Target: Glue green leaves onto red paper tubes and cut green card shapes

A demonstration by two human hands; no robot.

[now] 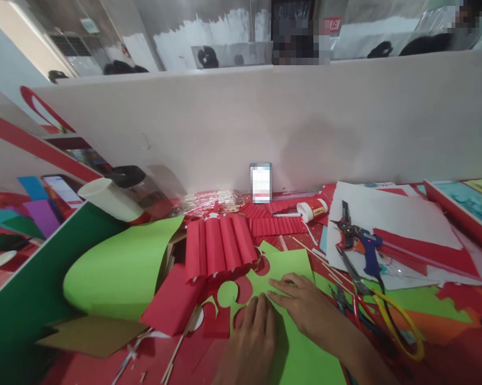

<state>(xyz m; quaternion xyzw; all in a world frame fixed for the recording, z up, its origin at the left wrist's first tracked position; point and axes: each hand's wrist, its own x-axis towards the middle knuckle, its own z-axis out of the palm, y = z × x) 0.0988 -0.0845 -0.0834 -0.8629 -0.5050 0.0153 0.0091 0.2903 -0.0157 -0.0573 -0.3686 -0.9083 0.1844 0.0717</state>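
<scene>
Left hand (257, 329) and right hand (293, 295) are lying nearest the camera, both resting on a sheet of green paper (307, 345). Behind, a pale partition (224, 123) is standing across the back of a red counter (200, 363). On that counter the green paper is lying in the lower middle, its left side showing round cutouts. It is looking light, thin and bendable, probably creasing easily and tearing first at the narrow strips between holes, so its broad uncut part is offering the safer hold. Red pleated paper (220, 246) is sitting just beyond and leftward; scissors (371, 291) are lying to the right, with a blue glue gun (369, 246) beyond them, and a green disc (227, 293) is lying left of the hands. The right fingers are spreading slightly, gripping nothing; the left fingers are lying close together near the cut edge, and I cannot tell whether they are pinching it.
</scene>
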